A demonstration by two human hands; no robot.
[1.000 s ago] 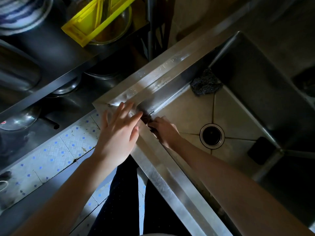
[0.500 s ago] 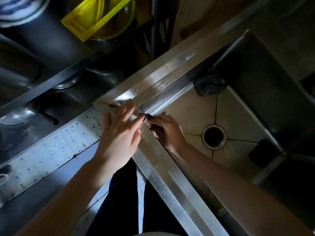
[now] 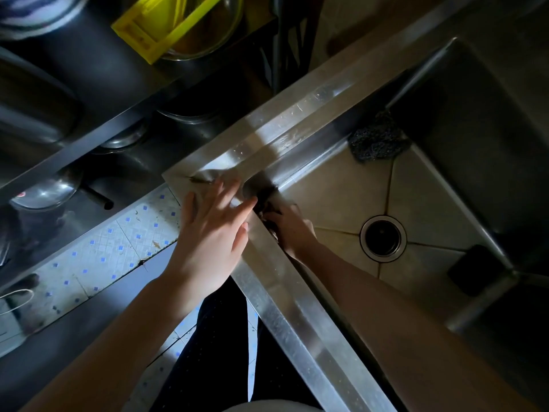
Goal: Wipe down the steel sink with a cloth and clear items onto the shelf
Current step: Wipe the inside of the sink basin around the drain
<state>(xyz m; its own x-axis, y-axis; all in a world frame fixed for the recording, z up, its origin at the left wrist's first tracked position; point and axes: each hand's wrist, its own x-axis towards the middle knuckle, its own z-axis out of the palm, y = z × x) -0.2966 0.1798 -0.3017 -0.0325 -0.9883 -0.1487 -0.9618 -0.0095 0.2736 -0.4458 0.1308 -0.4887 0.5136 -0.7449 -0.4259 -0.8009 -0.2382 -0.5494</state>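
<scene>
Steel sink (image 3: 297,316), seen from the head camera; its corner lies at picture centre, one rim running toward 1 o'clock and the other toward 5 o'clock.

Left hand (image 3: 212,236): flat on the corner of the rim, fingers straight and spread, pointing to 1 o'clock; it holds nothing and appears to act as a brace.

Right hand (image 3: 292,230): inside the basin, against the wall just below the rim. Its fingers curl onto a dark wad, taken to be the cloth (image 3: 266,197), which is pressed into the inner corner at 10 o'clock from the hand. The light is too dim to show the fabric clearly.

Step judged in hand: wiping the corner seam. The seam's long axis follows the wall toward 1 o'clock, so the right hand, the nearer one, is placed to stroke along it.

Items not yet cleared: a dark scourer (image 3: 377,141) in the basin's far corner at 1 o'clock, and a dark block (image 3: 472,270) at 4 o'clock beyond the drain (image 3: 382,237). Both lie on the right hand's side, whereas the shelf (image 3: 89,138) lies at 10 o'clock, beside the left hand.
</scene>
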